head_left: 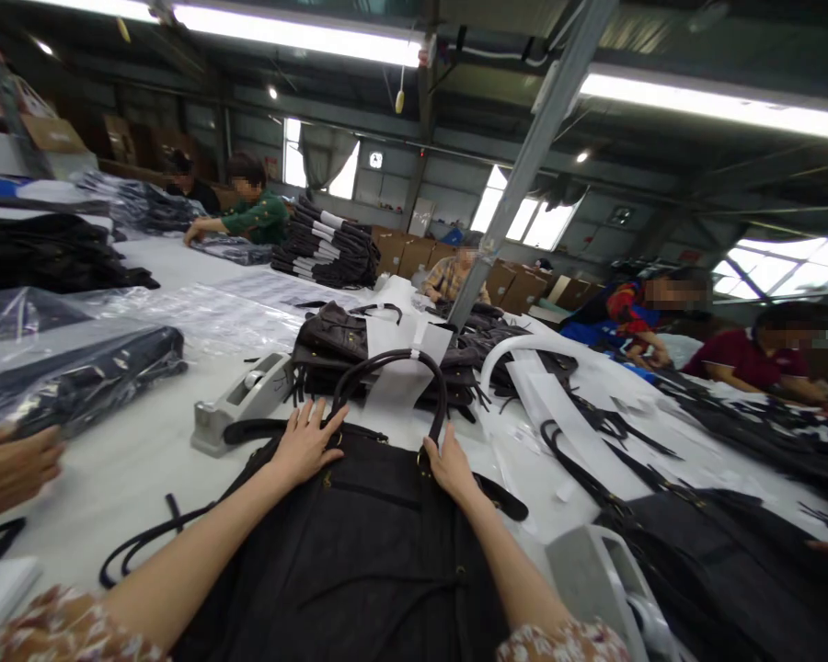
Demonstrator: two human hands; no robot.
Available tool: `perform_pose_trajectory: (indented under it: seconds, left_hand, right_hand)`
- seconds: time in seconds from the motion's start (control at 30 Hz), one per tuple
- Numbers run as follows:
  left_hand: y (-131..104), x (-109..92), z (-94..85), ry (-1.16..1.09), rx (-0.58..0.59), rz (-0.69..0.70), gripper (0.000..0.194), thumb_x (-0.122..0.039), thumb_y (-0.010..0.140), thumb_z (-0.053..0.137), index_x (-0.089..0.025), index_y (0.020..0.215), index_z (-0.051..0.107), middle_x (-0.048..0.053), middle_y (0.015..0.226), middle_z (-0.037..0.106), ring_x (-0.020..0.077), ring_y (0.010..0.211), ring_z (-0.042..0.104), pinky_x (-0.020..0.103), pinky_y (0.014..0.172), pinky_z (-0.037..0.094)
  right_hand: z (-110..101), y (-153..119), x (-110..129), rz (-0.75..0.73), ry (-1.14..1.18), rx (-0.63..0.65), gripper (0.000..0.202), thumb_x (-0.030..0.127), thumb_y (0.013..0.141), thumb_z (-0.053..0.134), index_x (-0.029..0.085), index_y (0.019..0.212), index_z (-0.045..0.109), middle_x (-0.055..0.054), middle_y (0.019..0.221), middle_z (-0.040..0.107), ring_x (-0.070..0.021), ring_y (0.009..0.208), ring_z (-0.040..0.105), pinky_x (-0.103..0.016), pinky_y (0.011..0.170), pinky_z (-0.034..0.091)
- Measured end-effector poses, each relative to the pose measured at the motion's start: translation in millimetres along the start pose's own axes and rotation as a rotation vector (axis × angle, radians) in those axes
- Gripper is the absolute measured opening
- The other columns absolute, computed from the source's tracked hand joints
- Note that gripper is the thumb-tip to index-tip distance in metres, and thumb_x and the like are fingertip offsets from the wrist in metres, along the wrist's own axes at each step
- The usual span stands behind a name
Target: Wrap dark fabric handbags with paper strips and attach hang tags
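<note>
Plainly, the black handbag (379, 515) is nearest, lying flat at the near side of the white worktable (131, 469), its bottom cut off by the view, so its full long axis cannot be judged. Its top seam runs left to right and its looped handle (443, 397) reaches away toward the table's far edge, which puts the loop just beyond both hands and between them. The left hand (310, 446) lies palm down on the top seam, fingers spread, thumb and forefinger beside the left handle base, with nothing visibly gripped. The right hand (452, 464) is the closer to its side of the handle: it touches the right base, thumb apart from the fingers, though whether it pinches the strap I cannot tell. Off to the bag's right stands a grey tape dispenser (614, 588), with another black bag (718, 552) past it. At the left border is a co-worker's blurred hand (14, 469). Beyond the left hand sits a second tape dispenser (245, 405); straight past the loop lie stacked dark bags (331, 340) with white paper (396, 382), and farther back, a taller pile of folded dark goods (327, 244).
</note>
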State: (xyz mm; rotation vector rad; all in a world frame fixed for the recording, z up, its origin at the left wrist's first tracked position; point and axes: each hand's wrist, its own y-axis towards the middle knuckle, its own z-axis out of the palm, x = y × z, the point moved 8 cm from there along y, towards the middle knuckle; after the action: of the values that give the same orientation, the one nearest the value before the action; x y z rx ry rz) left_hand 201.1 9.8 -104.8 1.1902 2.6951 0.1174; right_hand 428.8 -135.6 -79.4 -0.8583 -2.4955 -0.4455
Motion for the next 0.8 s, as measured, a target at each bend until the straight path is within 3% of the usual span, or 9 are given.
perform_pose_trajectory:
  seconds: [0.07, 0.17, 0.3, 0.43, 0.47, 0.5, 0.6, 0.7, 0.8]
  left_hand:
    - [-20, -5, -17.8, -0.059, -0.047, 0.047, 0.063, -0.039, 0.086, 0.055, -0.027, 0.143, 0.034, 0.016, 0.152, 0.026, 0.0388, 0.139, 0.021, 0.054, 0.109, 0.023]
    - [-72, -18, -55.3, -0.318, -0.059, 0.170, 0.050, -0.038, 0.089, 0.049, -0.019, 0.134, 0.048, 0.015, 0.144, 0.041, 0.0297, 0.133, 0.037, 0.044, 0.109, 0.031]
    - [-181, -33, -85.2, -0.794, 0.180, 0.085, 0.040, -0.043, 0.088, 0.048, -0.018, 0.117, 0.060, 0.006, 0.101, 0.070, 0.0170, 0.088, 0.065, 0.028, 0.082, 0.051]
    - [-325, -64, -48.0, -1.121, 0.696, -0.161, 0.045, -0.055, 0.086, 0.047, -0.014, 0.074, 0.064, 0.001, 0.060, 0.064, 0.0109, 0.051, 0.058, 0.020, 0.051, 0.044]
    - [-357, -68, -32.2, -1.133, 0.758, -0.241, 0.050, -0.059, 0.084, 0.046, -0.015, 0.067, 0.060, -0.001, 0.052, 0.060, 0.0101, 0.045, 0.054, 0.019, 0.046, 0.040]
    - [-380, -65, -18.0, -1.088, 0.712, -0.332, 0.053, -0.063, 0.083, 0.044, -0.016, 0.062, 0.055, -0.002, 0.048, 0.055, 0.0098, 0.042, 0.050, 0.020, 0.044, 0.038]
    - [-415, -56, 12.2, -1.055, 0.431, -0.490, 0.053, -0.070, 0.077, 0.048, -0.018, 0.070, 0.053, -0.002, 0.060, 0.057, 0.0127, 0.057, 0.055, 0.022, 0.053, 0.042]
    - [-414, -76, 35.8, -1.384, 0.427, -0.484, 0.060, -0.075, 0.069, 0.054, -0.018, 0.089, 0.058, 0.002, 0.076, 0.064, 0.0179, 0.074, 0.061, 0.027, 0.065, 0.048]
    - [-393, -104, 42.3, -1.628, 0.453, -0.346, 0.064, -0.076, 0.061, 0.061, -0.016, 0.085, 0.062, 0.005, 0.078, 0.066, 0.0221, 0.079, 0.063, 0.034, 0.076, 0.049]
  right_hand:
    - [-15, -29, 2, -0.033, -0.001, 0.040, 0.052, 0.041, 0.088, 0.045, 0.008, 0.129, 0.048, -0.021, 0.121, 0.060, -0.0302, 0.115, 0.056, -0.041, 0.097, 0.040]
    - [-36, -96, 18, -0.194, 0.023, 0.120, 0.046, 0.041, 0.090, 0.044, 0.015, 0.127, 0.053, -0.015, 0.126, 0.058, -0.0262, 0.120, 0.052, -0.042, 0.102, 0.039]
    - [-46, -221, 45, -0.407, 0.004, 0.266, 0.048, 0.043, 0.089, 0.049, 0.018, 0.130, 0.052, -0.013, 0.138, 0.050, -0.0242, 0.127, 0.047, -0.043, 0.105, 0.039]
    - [-29, -331, 69, -0.654, -0.187, 0.335, 0.056, 0.037, 0.078, 0.066, 0.024, 0.131, 0.052, -0.013, 0.140, 0.048, -0.0321, 0.127, 0.046, -0.054, 0.105, 0.035]
    - [-22, -347, 71, -0.669, -0.228, 0.326, 0.058, 0.036, 0.076, 0.067, 0.025, 0.131, 0.052, -0.013, 0.140, 0.048, -0.0332, 0.126, 0.047, -0.054, 0.104, 0.035]
    - [-15, -358, 71, -0.661, -0.260, 0.315, 0.058, 0.035, 0.076, 0.067, 0.025, 0.132, 0.052, -0.013, 0.139, 0.049, -0.0332, 0.125, 0.048, -0.053, 0.103, 0.036]
    - [2, -368, 71, -0.614, -0.328, 0.280, 0.055, 0.035, 0.079, 0.063, 0.026, 0.133, 0.051, -0.013, 0.137, 0.052, -0.0313, 0.123, 0.050, -0.050, 0.103, 0.036]
    - [12, -368, 75, -0.628, -0.387, 0.227, 0.061, 0.036, 0.076, 0.065, 0.025, 0.134, 0.049, -0.015, 0.138, 0.050, -0.0318, 0.125, 0.047, -0.048, 0.104, 0.034]
    - [17, -369, 76, -0.680, -0.456, 0.138, 0.060, 0.031, 0.077, 0.064, 0.026, 0.135, 0.048, -0.015, 0.136, 0.051, -0.0311, 0.123, 0.049, -0.046, 0.102, 0.035]
